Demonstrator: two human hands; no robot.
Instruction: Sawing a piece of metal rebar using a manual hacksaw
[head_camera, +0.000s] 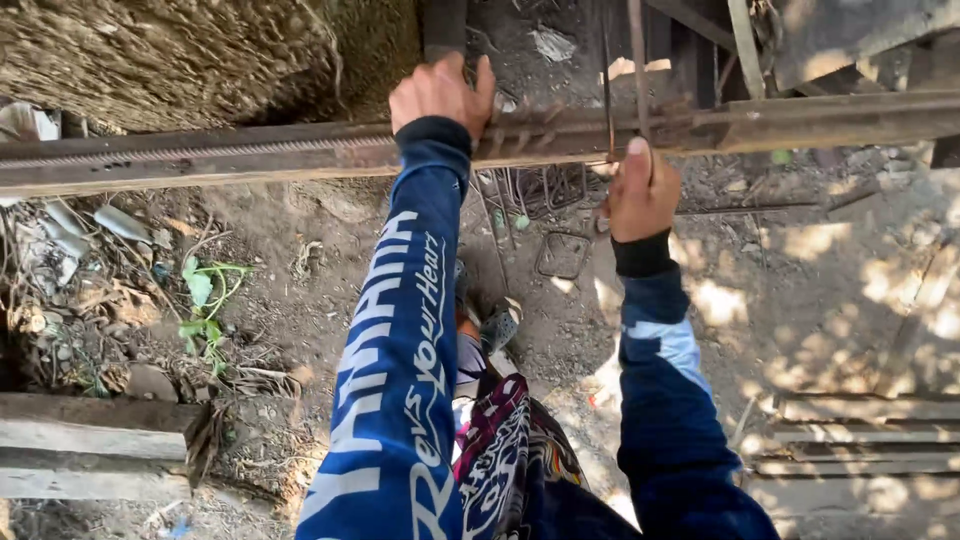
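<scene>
The left hand lies closed over the top of the long rusty steel beam, gripping it. Just right along the beam, the right hand pinches a thin rusty rod that stands upright against the beam's near face.

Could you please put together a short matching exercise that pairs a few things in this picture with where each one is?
Things:
1. left hand
2. right hand
3. green weed
4. bent rebar square

Places:
A. lying on the dirt below the bar, between the two arms
B. gripping a thin upright rod just under the bar
C. resting on top of the long rusty steel bar
D. growing in the ground at the left, near the rubble

Pairs: 1-C, 2-B, 3-D, 4-A
</scene>
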